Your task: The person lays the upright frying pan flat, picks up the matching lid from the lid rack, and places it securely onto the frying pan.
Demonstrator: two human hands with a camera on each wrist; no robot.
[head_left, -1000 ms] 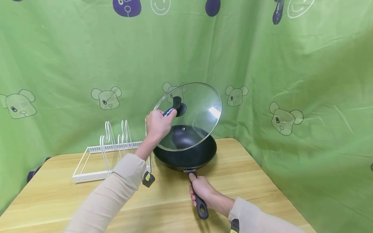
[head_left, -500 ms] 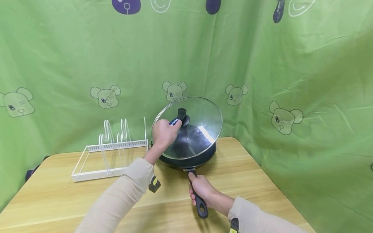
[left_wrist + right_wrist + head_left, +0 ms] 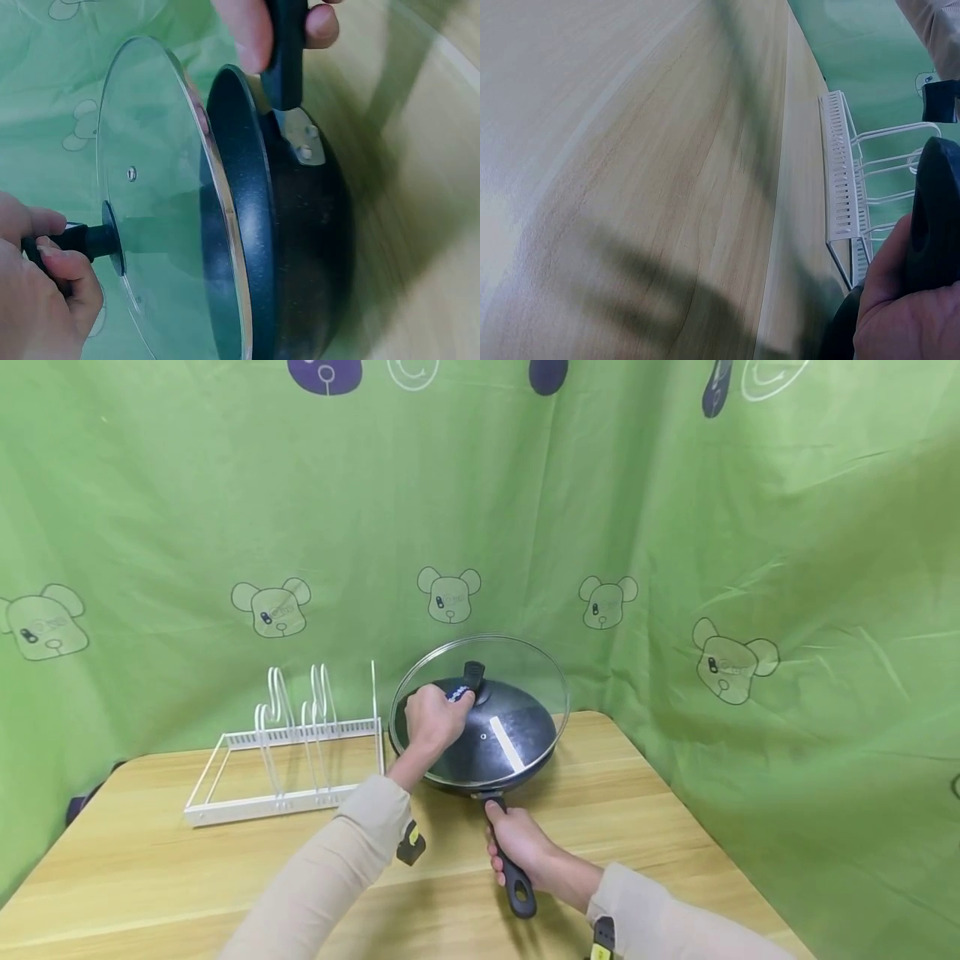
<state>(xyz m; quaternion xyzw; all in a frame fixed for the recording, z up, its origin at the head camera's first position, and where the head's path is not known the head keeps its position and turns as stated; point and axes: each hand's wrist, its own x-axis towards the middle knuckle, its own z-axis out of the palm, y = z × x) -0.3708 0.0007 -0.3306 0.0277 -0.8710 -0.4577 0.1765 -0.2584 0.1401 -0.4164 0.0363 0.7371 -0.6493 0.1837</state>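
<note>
A round glass lid (image 3: 517, 664) with a metal rim is over a black wok (image 3: 480, 783). My left hand (image 3: 437, 720) grips the lid's black knob (image 3: 473, 674) from the left side. In the left wrist view the lid (image 3: 161, 150) stands tilted, with a gap between its rim and the edge of the wok (image 3: 307, 247). My right hand (image 3: 521, 845) is wrapped around the wok's long black handle (image 3: 520, 893), thumb along its top. Part of that handle (image 3: 939, 217) and the right hand (image 3: 911, 322) show in the right wrist view.
To the wok's left a white wire rack (image 3: 255, 812) with upright dividers stands on the wooden table (image 3: 150, 877). A green curtain (image 3: 480, 485) printed with bear heads hangs behind the table and along its right side.
My left hand has lowered the glass lid toward the wok and moved slightly right. The right hand keeps its hold on the wok's handle, and the wok has hardly moved.
</note>
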